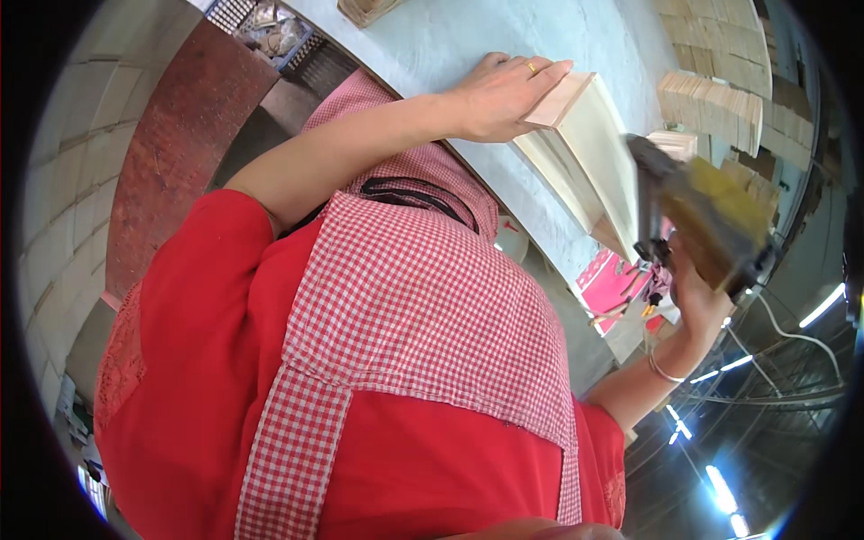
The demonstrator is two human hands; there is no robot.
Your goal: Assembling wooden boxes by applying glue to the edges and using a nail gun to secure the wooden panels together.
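A shallow, pale wooden box frame (pixel 589 153) stands on the grey worktable (pixel 432 49), its thin boards meeting at the corners. My left hand (pixel 504 94), with a ring on one finger, grips the near end board, fingers over the outer side. My right hand (pixel 697 292) is wrapped around the handle of a nail gun (pixel 706 211), dark with a yellowish body and smeared by motion. The nail gun is raised beside the box's far end, apart from it as far as I can tell. Its nose is too blurred to make out.
Stacks of thin wooden boards (pixel 711 108) stand along the table's far side. Another wood piece (pixel 367 9) lies at the top edge. Pink material and small tools (pixel 616 283) lie at the right end. A pale hose (pixel 801 337) hangs at right; a blue crate (pixel 297 49) is at upper left.
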